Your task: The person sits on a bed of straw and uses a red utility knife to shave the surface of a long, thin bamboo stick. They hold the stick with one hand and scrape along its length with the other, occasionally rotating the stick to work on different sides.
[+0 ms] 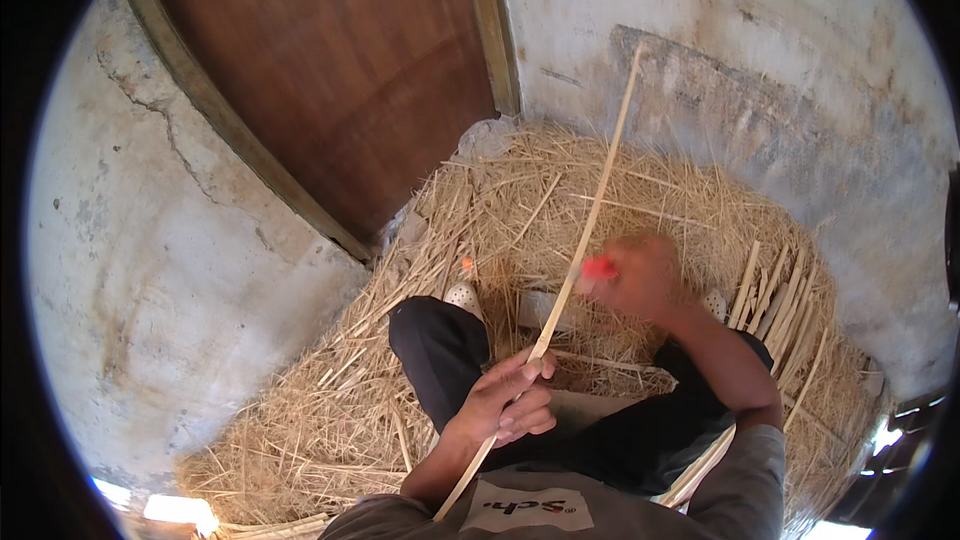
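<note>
A long, thin bamboo strip [603,185] slants from my lap up toward the far wall. My left hand [512,402] is closed round its lower part, in front of my chest. Further along and just right of the strip, my right hand [645,275] is closed on a small red object [600,268]. Motion smears this hand, so the object's kind and any blade on it cannot be made out. Whether it touches the strip is unclear.
Pale shavings [330,420] cover the floor around my bent legs. A bundle of split bamboo strips [785,300] lies at the right. A brown door [330,60] and stained walls [720,90] close off the far side. A small block [545,310] lies between my feet.
</note>
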Demonstrator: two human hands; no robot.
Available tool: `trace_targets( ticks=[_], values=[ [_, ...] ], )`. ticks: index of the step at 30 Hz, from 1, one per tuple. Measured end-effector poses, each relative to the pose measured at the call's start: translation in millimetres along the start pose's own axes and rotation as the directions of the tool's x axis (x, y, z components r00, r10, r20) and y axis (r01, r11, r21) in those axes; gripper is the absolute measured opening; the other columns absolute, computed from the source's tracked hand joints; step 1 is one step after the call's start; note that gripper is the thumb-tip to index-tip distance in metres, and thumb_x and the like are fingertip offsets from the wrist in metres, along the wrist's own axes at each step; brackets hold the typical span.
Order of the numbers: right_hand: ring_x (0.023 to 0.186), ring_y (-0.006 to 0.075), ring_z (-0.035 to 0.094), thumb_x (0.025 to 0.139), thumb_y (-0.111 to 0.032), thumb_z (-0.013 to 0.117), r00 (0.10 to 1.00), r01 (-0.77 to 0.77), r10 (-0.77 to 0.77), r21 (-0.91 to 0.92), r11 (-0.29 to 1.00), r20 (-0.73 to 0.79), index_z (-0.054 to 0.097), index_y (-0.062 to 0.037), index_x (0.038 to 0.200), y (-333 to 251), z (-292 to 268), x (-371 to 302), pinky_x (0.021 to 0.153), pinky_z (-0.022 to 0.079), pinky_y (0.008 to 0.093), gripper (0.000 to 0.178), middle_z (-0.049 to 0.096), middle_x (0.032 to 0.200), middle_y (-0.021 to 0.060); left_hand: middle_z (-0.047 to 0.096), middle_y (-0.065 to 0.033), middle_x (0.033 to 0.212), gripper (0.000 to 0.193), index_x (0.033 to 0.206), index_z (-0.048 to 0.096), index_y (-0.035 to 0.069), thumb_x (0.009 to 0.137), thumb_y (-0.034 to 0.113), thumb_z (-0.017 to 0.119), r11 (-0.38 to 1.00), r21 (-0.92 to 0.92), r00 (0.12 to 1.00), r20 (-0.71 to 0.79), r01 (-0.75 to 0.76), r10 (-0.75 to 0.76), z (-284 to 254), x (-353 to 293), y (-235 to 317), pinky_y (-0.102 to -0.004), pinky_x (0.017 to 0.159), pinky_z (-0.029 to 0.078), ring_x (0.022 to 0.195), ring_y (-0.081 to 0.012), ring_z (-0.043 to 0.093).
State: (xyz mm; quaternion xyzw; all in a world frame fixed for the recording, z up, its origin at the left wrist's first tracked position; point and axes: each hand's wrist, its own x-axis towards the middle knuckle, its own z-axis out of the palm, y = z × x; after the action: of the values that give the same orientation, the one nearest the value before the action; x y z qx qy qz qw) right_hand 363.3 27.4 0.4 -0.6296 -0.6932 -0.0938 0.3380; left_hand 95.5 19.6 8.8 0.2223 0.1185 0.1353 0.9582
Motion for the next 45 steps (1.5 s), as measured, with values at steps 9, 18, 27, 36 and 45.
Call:
trace_targets(
  ticks=[9,18,27,36,45],
  values=[
    [0.042,0.0279,0.051,0.082,-0.052,0.064,0.973,0.165,-0.178,-0.097,0.982,-0.145,0.055,-0.0086,0.057,21.0,14.8,-5.6,0.044,0.041,0.0386,0.05,0.047,0.047,0.0084,0.029,0.0055,0.048,0.02,0.103,0.045,0.008,0.104,0.025,0.037,0.994,0.098,0.999,-0.001,0.047,-0.047,-9.0,-16.1,0.2,-0.0216,0.047,0.027,0.036,-0.0059,0.026],
    [0.044,0.0274,0.052,0.089,-0.063,0.048,0.876,-0.463,0.382,-0.293,0.836,-0.295,0.06,-0.0063,0.063,146.9,-17.8,19.2,0.046,0.042,0.0399,0.064,0.05,0.047,0.0103,0.031,0.0048,0.049,0.019,0.103,0.044,0.006,0.104,0.023,0.036,0.956,0.218,0.979,0.009,0.196,-0.203,-19.5,-49.5,-14.9,-0.0209,0.047,0.026,0.038,-0.0048,0.026],
    [0.057,0.0292,0.059,0.086,-0.069,0.044,0.674,-0.731,0.541,-0.345,0.589,-0.503,0.064,-0.0027,0.069,299.3,-22.8,-57.2,0.055,0.043,0.0469,0.072,0.06,0.06,0.0165,0.035,0.0055,0.059,0.021,0.109,0.046,0.006,0.104,0.025,0.038,0.854,0.471,0.97,-0.022,0.222,-0.24,-32.1,-69.7,-14.3,-0.019,0.045,0.027,0.045,-0.0028,0.034],
    [0.061,0.0276,0.054,0.091,-0.064,0.043,0.655,-0.755,0.751,-0.08,0.65,-0.081,0.063,0.0047,0.074,222.4,-43.6,-25.5,0.062,0.043,0.0443,0.073,0.058,0.066,0.0169,0.048,0.0009,0.059,0.025,0.119,0.05,0.005,0.104,0.02,0.037,0.494,0.854,0.948,-0.274,0.161,0.164,-31.4,-42.8,-2.4,-0.02,0.044,0.036,0.046,-0.0046,0.041],
    [0.055,0.0319,0.062,0.077,-0.067,0.062,0.963,0.017,0.004,-0.074,0.997,0.269,0.061,-0.0084,0.063,-24.8,-3.3,-15.2,0.055,0.05,0.0416,0.06,0.059,0.055,0.0114,0.052,-0.0011,0.062,0.043,0.144,0.035,0.007,0.102,0.015,0.039,0.481,0.876,0.928,-0.157,-0.026,0.337,2.3,8.8,-5.8,-0.019,0.047,0.038,0.049,-0.0045,0.044]
  ],
)
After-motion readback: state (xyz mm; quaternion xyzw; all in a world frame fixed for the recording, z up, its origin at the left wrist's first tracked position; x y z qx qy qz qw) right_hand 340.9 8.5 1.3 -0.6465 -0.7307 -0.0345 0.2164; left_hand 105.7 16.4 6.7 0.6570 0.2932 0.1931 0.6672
